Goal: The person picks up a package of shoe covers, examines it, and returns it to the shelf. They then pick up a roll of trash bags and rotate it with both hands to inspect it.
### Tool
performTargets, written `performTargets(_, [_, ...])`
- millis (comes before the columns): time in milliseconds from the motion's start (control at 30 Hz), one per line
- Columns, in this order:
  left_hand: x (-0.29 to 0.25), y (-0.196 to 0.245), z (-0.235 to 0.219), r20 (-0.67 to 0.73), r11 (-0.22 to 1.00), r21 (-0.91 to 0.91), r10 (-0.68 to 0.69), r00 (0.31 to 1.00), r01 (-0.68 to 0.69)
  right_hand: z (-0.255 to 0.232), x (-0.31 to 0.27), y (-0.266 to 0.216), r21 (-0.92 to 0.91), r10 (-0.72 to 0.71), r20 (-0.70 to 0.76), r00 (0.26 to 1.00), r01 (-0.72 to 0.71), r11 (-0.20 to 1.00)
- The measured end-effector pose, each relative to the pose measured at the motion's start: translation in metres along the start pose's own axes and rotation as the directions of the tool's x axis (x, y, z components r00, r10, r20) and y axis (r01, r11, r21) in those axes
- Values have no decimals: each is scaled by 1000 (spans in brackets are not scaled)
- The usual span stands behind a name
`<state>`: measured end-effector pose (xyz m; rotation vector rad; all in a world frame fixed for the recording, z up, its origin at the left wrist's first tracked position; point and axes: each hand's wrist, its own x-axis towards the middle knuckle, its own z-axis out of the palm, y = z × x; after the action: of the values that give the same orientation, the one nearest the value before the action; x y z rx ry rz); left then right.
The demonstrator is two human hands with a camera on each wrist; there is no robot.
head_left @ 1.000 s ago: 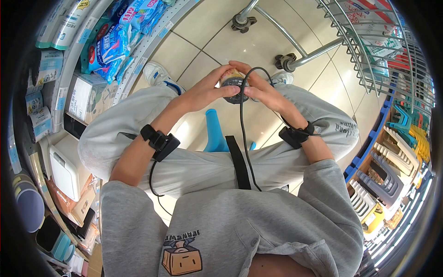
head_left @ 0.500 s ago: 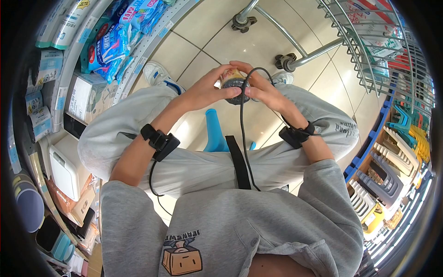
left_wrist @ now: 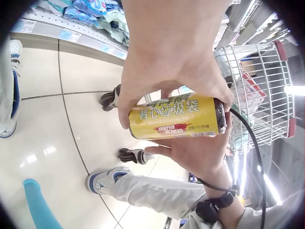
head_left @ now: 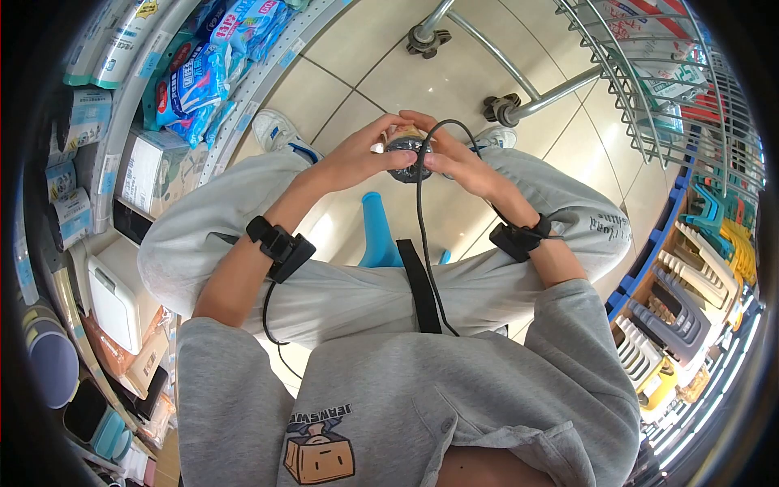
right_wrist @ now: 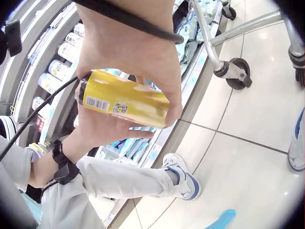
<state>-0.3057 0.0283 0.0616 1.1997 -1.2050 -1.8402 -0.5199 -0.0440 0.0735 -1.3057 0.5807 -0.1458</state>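
A roll of trash bags (left_wrist: 176,117) in a yellow printed label is held up between both hands, above the floor and between the knees. In the head view its black end (head_left: 407,174) faces up toward me. My left hand (head_left: 354,161) grips the roll from the left, thumb on the black end and fingers around the far side. From the right, my right hand (head_left: 464,162) holds it the same way, its thumb beside the other. The right wrist view shows the label's barcode side. A black cable (head_left: 422,211) runs across the roll near the right thumb.
A wire shopping cart (head_left: 600,49) with packages in it stands ahead right, its caster (head_left: 503,109) on the tiles. Shelves of goods line the left, with blue packs (head_left: 195,89). Plastic stools (head_left: 673,316) are stacked at right. A blue stool leg (head_left: 378,231) shows below.
The roll has tipped so its black end faces up more and less of the yellow label shows. Both hands keep hold of it. The cable has shifted slightly left.
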Motion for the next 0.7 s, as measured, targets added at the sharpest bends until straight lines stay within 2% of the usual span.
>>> performTargets(233, [1, 0, 3, -21, 1000, -27, -1, 1000, 0, -3, 1, 6, -13, -32, -8, 999, 32, 999])
performTargets(333, [1, 0, 1, 16, 999, -46, 27, 1000, -26, -3, 1, 3, -22, -33, 7, 999, 33, 999])
performTargets(433, [2, -1, 1, 0, 1000, -12, 12, 1000, -12, -3, 1, 4, -3, -12, 10, 1000, 12, 1000])
performTargets(500, [2, -3, 2, -14, 999, -3, -44, 999, 44, -2, 1, 5, 0, -13, 9, 1000, 13, 1000])
performTargets(633, [3, -5, 1, -19, 998, 40, -40, 999, 41, -2, 1, 4, 2, -7, 16, 1000, 7, 1000])
performTargets(700, [3, -6, 1, -26, 999, 43, 6, 1000, -5, -2, 1, 5, -6, -12, 13, 1000, 12, 1000])
